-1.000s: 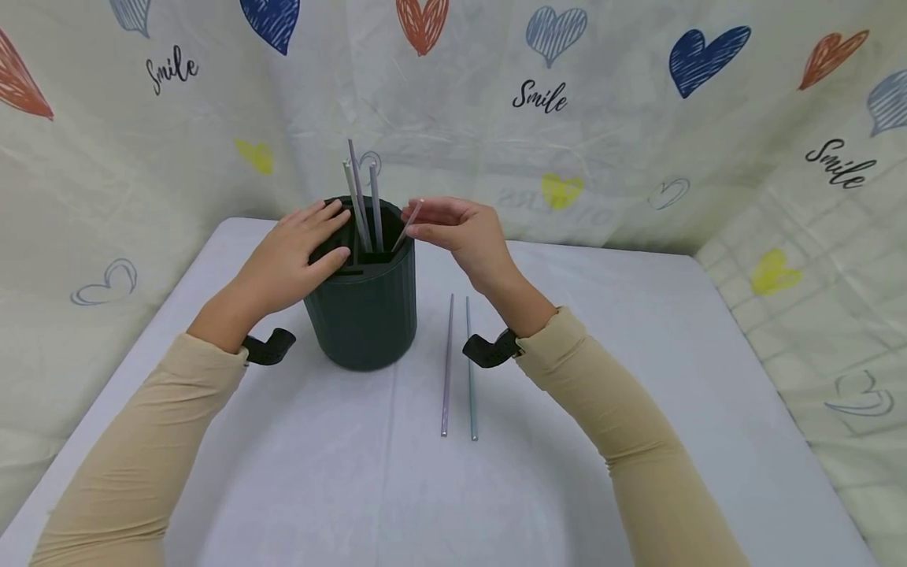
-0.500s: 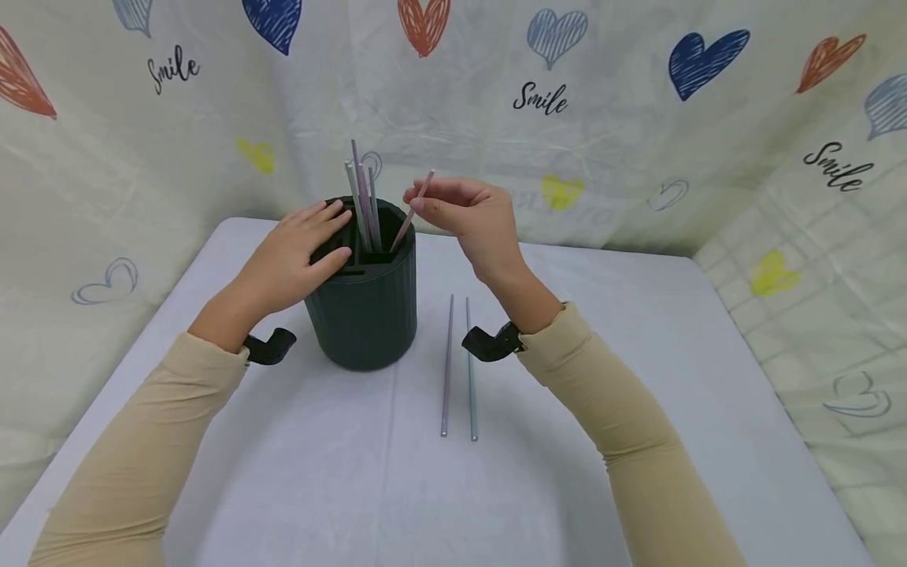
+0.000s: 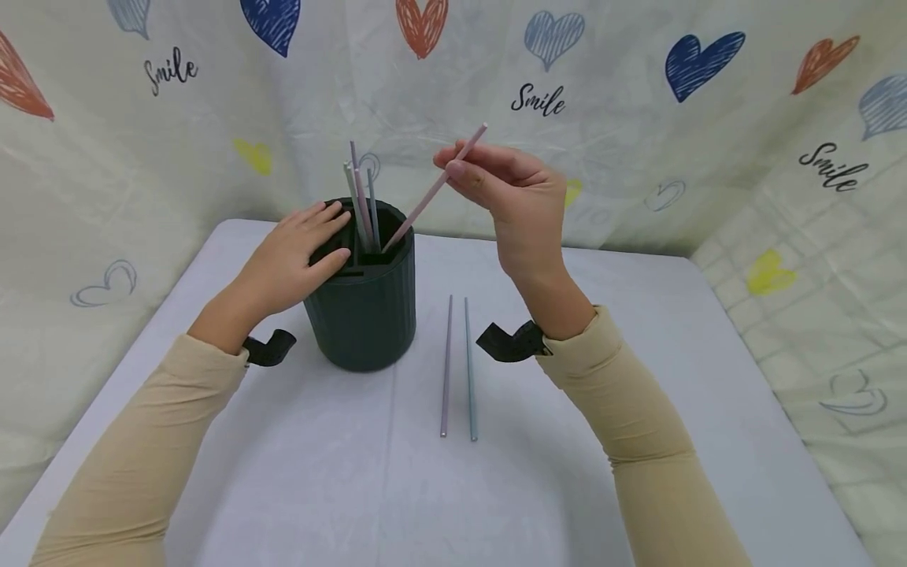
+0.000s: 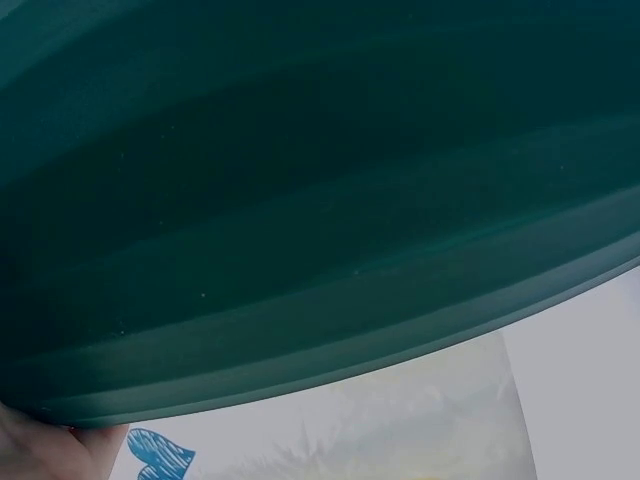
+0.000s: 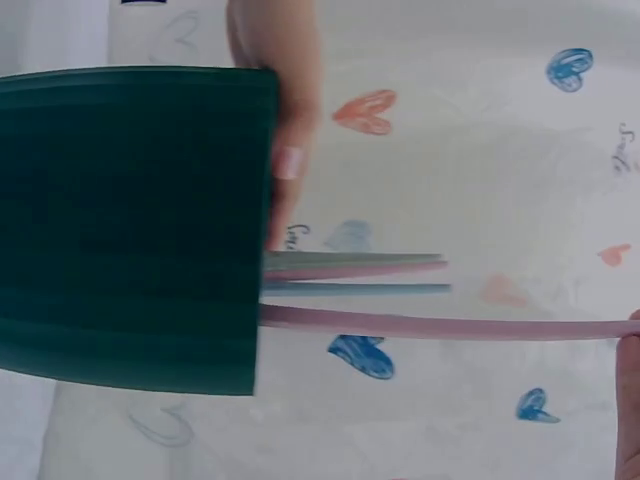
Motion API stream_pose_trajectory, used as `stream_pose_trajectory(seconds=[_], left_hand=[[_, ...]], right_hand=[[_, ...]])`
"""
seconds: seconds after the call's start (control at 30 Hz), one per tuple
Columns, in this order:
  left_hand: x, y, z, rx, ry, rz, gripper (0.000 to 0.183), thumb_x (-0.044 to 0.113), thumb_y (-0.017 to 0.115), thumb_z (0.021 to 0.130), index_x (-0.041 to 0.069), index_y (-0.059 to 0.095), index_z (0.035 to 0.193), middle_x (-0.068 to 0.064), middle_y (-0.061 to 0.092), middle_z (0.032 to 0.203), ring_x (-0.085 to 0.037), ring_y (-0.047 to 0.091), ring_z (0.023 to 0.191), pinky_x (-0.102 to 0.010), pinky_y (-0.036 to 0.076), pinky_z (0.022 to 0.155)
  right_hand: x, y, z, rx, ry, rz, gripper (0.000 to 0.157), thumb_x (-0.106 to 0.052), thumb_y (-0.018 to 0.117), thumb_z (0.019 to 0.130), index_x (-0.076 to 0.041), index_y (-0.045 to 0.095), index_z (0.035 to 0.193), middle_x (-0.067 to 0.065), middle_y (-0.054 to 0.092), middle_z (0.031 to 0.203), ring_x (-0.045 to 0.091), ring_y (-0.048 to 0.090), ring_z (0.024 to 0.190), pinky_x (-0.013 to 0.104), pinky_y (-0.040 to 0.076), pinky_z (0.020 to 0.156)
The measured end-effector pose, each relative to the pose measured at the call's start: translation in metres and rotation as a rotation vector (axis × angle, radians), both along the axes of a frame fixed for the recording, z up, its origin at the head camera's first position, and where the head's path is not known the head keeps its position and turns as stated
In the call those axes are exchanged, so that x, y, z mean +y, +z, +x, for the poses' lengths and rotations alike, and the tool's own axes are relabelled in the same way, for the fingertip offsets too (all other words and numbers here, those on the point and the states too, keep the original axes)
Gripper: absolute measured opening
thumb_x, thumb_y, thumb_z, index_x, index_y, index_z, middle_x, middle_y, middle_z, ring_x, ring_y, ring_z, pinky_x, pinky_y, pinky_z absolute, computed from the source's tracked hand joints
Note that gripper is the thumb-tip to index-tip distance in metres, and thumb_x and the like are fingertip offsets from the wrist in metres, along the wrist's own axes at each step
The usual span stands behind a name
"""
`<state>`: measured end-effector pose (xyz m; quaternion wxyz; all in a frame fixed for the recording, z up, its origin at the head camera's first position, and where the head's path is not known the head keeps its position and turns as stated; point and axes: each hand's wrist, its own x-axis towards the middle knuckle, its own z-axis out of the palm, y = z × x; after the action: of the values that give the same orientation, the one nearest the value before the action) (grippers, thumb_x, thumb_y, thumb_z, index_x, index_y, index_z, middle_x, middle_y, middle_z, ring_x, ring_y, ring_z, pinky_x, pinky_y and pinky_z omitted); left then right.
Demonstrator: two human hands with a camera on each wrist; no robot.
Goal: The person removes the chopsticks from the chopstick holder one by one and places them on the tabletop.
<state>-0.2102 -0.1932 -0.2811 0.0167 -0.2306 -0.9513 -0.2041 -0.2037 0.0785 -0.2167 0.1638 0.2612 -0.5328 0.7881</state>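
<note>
A dark green ribbed pen holder [image 3: 363, 327] stands upright on the table, its top divided into compartments. My left hand [image 3: 286, 256] rests over its left rim with fingers spread and fairly straight. My right hand [image 3: 520, 197], up and right of the holder, pinches a slim pink stick [image 3: 425, 198] between thumb and fingers near its upper end. The stick slants, its lower end hidden inside the holder's mouth. Several other thin sticks [image 5: 355, 275] lean together in the same compartment. The holder's wall [image 4: 330, 220] fills most of the left wrist view.
A purple stick [image 3: 446, 366] and a teal stick [image 3: 471, 370] lie side by side on the white tablecloth [image 3: 397, 488], right of the holder. A curtain [image 3: 453, 94] printed with hearts hangs behind the table.
My right hand has moved up and to the right, drawing the pink stick further out at a greater slant. The left hand and the holder have stayed put.
</note>
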Motion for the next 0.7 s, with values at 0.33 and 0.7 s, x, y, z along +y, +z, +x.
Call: stream_pose_trajectory(seconds=[0.33, 0.7], left_hand=[[0.0, -0.001, 0.001, -0.009, 0.001, -0.003, 0.063, 0.04, 0.041, 0.105, 0.01, 0.026, 0.158, -0.011, 0.019, 0.167, -0.032, 0.009, 0.157, -0.051, 0.005, 0.128], [0.001, 0.001, 0.001, -0.006, 0.0, -0.001, 0.062, 0.039, 0.042, 0.105, 0.01, 0.027, 0.158, -0.011, 0.019, 0.167, -0.032, 0.01, 0.156, -0.052, 0.005, 0.128]], right_hand=[[0.015, 0.025, 0.019, 0.068, -0.07, -0.171, 0.022, 0.021, 0.062, 0.084, 0.009, 0.077, 0.094, 0.015, 0.077, 0.088, 0.029, 0.077, 0.082, 0.038, 0.061, 0.083], [0.047, 0.036, 0.022, 0.023, -0.108, -0.269, 0.016, 0.019, 0.071, 0.078, 0.013, 0.075, 0.093, 0.021, 0.075, 0.084, 0.032, 0.076, 0.077, 0.038, 0.062, 0.075]])
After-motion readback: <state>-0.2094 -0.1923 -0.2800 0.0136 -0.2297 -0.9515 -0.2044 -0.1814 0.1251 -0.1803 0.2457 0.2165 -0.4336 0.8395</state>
